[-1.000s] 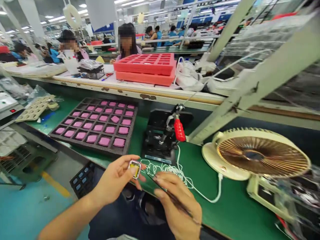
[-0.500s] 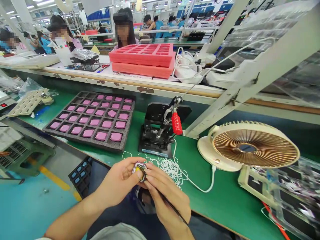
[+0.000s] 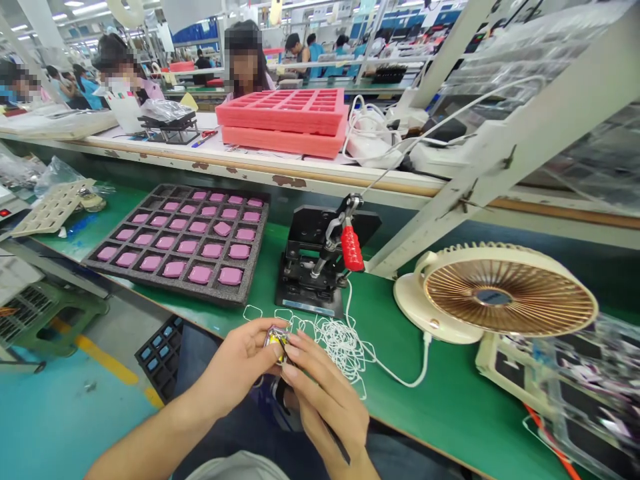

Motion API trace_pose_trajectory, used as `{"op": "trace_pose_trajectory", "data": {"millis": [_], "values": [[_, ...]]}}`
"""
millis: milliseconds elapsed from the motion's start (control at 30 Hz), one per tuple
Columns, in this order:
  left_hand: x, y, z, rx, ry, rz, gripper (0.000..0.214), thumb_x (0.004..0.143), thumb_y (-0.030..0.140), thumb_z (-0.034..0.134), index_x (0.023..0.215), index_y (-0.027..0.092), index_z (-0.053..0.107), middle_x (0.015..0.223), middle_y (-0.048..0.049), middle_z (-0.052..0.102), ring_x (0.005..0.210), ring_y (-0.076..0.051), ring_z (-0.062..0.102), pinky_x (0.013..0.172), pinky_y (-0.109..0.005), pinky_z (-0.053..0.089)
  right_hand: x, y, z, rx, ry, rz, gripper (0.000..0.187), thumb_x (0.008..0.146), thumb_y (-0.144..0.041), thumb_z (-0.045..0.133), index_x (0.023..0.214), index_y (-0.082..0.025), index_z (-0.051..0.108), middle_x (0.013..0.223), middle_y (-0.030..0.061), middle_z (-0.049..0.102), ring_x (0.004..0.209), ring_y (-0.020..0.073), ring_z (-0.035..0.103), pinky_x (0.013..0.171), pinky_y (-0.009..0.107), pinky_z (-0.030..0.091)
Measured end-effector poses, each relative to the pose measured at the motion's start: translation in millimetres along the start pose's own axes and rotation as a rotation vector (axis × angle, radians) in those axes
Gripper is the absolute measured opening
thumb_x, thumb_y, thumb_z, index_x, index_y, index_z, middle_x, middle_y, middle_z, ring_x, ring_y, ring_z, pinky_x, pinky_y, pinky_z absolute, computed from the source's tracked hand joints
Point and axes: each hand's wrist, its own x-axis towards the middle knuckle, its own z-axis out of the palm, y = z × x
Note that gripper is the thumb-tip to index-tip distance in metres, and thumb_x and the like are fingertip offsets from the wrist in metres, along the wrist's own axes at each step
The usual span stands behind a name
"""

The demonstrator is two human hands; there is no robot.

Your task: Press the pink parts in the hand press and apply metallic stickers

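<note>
My left hand (image 3: 233, 367) pinches a small rounded-square device housing (image 3: 275, 337) between thumb and fingers, just off the bench's front edge. Its open inside shows yellow and dark parts. In my right hand (image 3: 327, 390) are slim black tweezers (image 3: 338, 441), the shaft running back under the palm. Their tips reach toward the housing, partly covered by my fingers. Right behind my hands lies a loose pile of thin white square rings (image 3: 345, 343). A black clamp press (image 3: 313, 267) with a red handle (image 3: 352, 249) stands beyond them.
At left, a dark foam tray (image 3: 165, 285) holds many pink square pieces (image 3: 200, 274). To the right stand a cream fan (image 3: 493, 297) with a white cable and a bin of clear plastic parts (image 3: 575, 393). Red foam trays (image 3: 280, 140) sit on the raised shelf; co-workers sit behind.
My right hand has shifted slightly left and lower, and the tweezers lie more hidden beneath it. The housing is tilted a little differently in my left hand.
</note>
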Motion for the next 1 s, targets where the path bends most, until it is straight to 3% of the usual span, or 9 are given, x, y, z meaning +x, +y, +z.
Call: {"op": "trace_pose_trajectory", "data": {"millis": [167,267,400,533,633,900,1000], "values": [[5,2,-3.9,-0.221,-0.046,-0.029,0.034,0.094,0.028,0.081,0.126,0.019,0.073,0.125,-0.0146,0.078,0.108,-0.023,0.075,0.098,-0.036,0.059,-5,-2,1,-0.007,0.114,0.070,0.047,0.096,0.001,0.067,0.134,-0.026,0.074,0.131,0.0095,0.076,0.125,0.0360,0.072,0.101,0.062,0.066],[12,1,-6.1,-0.268,0.006,-0.079,0.028,0.096,0.026,0.077,0.121,0.015,0.073,0.126,-0.0190,0.078,0.102,-0.027,0.079,0.095,-0.041,0.062,-11,-6,-6,-0.031,0.250,0.152,0.048,0.092,0.005,0.068,0.127,-0.027,0.076,0.129,0.0078,0.077,0.118,0.0351,0.075,0.097,0.060,0.068],[19,-7,-11.0,-0.234,0.078,-0.141,0.037,0.092,0.024,0.082,0.127,0.015,0.072,0.132,-0.0217,0.075,0.101,-0.030,0.079,0.078,-0.035,0.063,-12,3,-33,-0.168,0.388,0.273,0.039,0.091,0.003,0.073,0.117,-0.026,0.080,0.126,0.0080,0.078,0.109,0.0297,0.079,0.095,0.048,0.068],[22,-16,-13.7,-0.222,0.070,-0.222,0.040,0.092,0.024,0.082,0.131,0.016,0.075,0.143,-0.0213,0.071,0.103,-0.028,0.078,0.073,-0.030,0.060,-6,27,-69,-0.304,0.195,0.541,0.009,0.099,-0.023,0.077,0.104,-0.025,0.084,0.112,0.0070,0.082,0.101,0.0264,0.079,0.096,0.042,0.065],[22,-22,-12.3,-0.217,0.034,-0.249,0.035,0.093,0.022,0.080,0.128,0.014,0.078,0.146,-0.0204,0.069,0.105,-0.027,0.077,0.078,-0.030,0.060,-3,40,-89,-0.346,0.106,0.708,0.018,0.101,-0.040,0.074,0.099,-0.025,0.084,0.107,0.0070,0.082,0.099,0.0262,0.078,0.094,0.039,0.063],[21,-31,-10.3,-0.266,0.035,-0.302,0.039,0.096,0.032,0.078,0.131,0.015,0.078,0.144,-0.0195,0.071,0.119,-0.033,0.075,0.094,-0.036,0.064,-2,44,-100,-0.377,0.069,0.790,0.027,0.104,-0.046,0.067,0.096,-0.024,0.080,0.097,0.0060,0.081,0.091,0.0258,0.077,0.083,0.035,0.059],[20,-36,-10.7,-0.245,0.072,-0.318,0.048,0.092,0.031,0.082,0.138,0.021,0.074,0.141,-0.0169,0.074,0.113,-0.031,0.077,0.087,-0.034,0.066,0,41,-102,-0.428,0.088,0.776,0.034,0.109,-0.046,0.058,0.095,-0.023,0.078,0.095,0.0054,0.081,0.091,0.0237,0.077,0.084,0.033,0.058]]}}
